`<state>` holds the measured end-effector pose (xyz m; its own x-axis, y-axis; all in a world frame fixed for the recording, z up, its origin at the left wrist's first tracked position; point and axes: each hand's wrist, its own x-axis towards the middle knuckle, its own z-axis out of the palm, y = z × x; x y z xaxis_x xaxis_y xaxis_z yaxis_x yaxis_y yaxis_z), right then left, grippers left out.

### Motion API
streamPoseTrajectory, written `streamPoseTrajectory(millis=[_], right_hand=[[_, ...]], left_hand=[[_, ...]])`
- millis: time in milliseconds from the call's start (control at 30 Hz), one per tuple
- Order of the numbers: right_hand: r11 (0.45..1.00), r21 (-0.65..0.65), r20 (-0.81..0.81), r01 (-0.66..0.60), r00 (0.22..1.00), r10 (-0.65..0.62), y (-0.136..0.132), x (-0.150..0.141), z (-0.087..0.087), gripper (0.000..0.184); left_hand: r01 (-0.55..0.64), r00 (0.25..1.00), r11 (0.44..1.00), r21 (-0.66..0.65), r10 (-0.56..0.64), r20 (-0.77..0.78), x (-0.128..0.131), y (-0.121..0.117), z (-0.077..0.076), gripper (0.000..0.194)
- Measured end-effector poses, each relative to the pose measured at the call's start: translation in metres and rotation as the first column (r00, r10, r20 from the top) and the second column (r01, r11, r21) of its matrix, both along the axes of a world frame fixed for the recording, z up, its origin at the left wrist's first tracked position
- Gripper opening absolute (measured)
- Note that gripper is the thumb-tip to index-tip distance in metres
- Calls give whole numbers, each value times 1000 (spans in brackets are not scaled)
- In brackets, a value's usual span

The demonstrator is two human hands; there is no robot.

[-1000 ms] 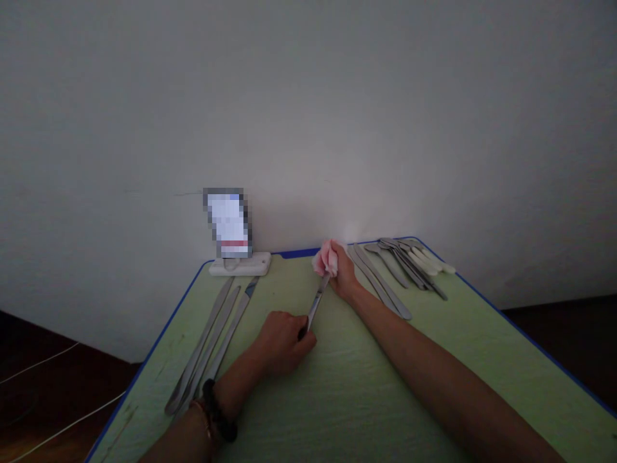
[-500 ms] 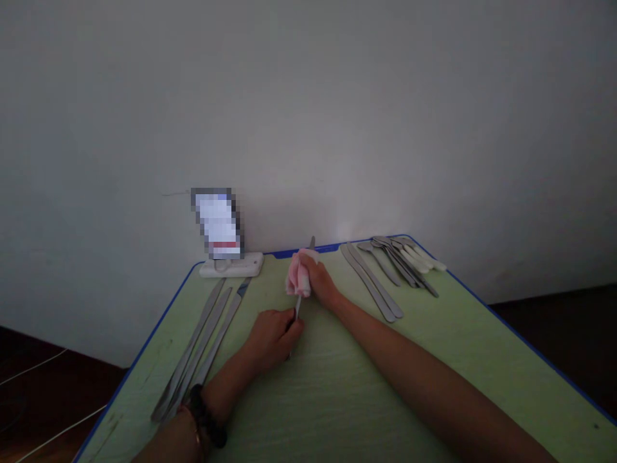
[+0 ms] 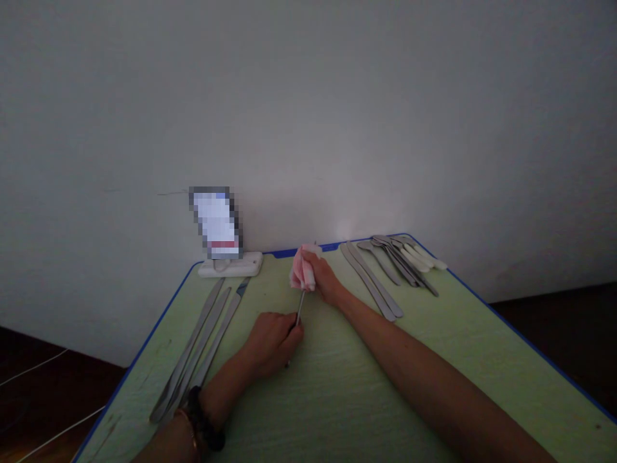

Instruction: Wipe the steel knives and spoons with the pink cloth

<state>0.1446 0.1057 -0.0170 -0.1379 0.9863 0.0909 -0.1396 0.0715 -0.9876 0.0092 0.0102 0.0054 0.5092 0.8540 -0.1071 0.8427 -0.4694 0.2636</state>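
My left hand is closed round the handle of a metal table knife, which points away from me over the middle of the table. Further along the blade, my right hand grips a folded pink and white cloth wrapped about it. Only a sliver of the tip shows beyond the cloth. To the left lie three knives side by side, partly behind my left forearm. Right of the cloth rest two more knives.
A phone with a blurred screen leans on a white stand at the back left. At the back right lie a spoon, a pile of metal cutlery and white-handled pieces. A wall rises behind the green table.
The cloth and my right hand have shifted slightly to the right and up along the knife. The knife has turned a little, and less of its tip shows. My left hand stays nearly in place.
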Motion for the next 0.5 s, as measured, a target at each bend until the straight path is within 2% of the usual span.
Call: streamPoseTrajectory(millis=[133, 267, 367, 500], right_hand=[[999, 8, 49, -42, 998, 41, -2, -2, -2, 41], [1000, -20, 40, 1, 999, 0, -1, -2, -4, 38], [995, -89, -66, 38, 997, -44, 1, 0, -4, 40], [987, -161, -268, -22, 963, -23, 3, 4, -1, 45]], left_hand=[[-24, 999, 1000, 17, 25, -29, 2, 0, -3, 38], [-25, 998, 999, 45, 27, -53, 3, 0, -6, 40], [27, 998, 998, 63, -23, -65, 4, -1, -6, 40], [108, 989, 992, 61, -102, -105, 5, -4, -2, 36]])
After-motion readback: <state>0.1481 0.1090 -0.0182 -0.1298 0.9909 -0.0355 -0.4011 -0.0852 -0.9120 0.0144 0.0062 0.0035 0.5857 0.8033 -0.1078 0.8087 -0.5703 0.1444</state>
